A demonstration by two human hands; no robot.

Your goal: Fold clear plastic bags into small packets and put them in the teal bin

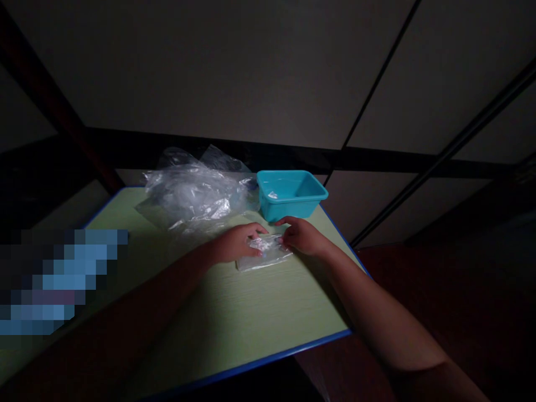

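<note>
A small clear plastic bag (pixel 268 258) lies flat on the table in front of me. My left hand (pixel 237 243) grips its left part, the thumb pressed on top and the fingers at the far edge. At the bag's right end my right hand (pixel 302 237) pinches the plastic, with its index finger stretched out toward the bin. Just beyond both hands stands a turquoise plastic bin (pixel 288 209), with a small pale scrap (pixel 273 195) visible inside. What the bag contains, if anything, I cannot make out.
A large heap of crumpled clear plastic bags (pixel 196 192) covers the table's far left, close to the bin. The pale green table (pixel 251 318) has a blue edge. Cabinet-like panels (pixel 234 72) rise behind it. A pixelated patch hides the left side.
</note>
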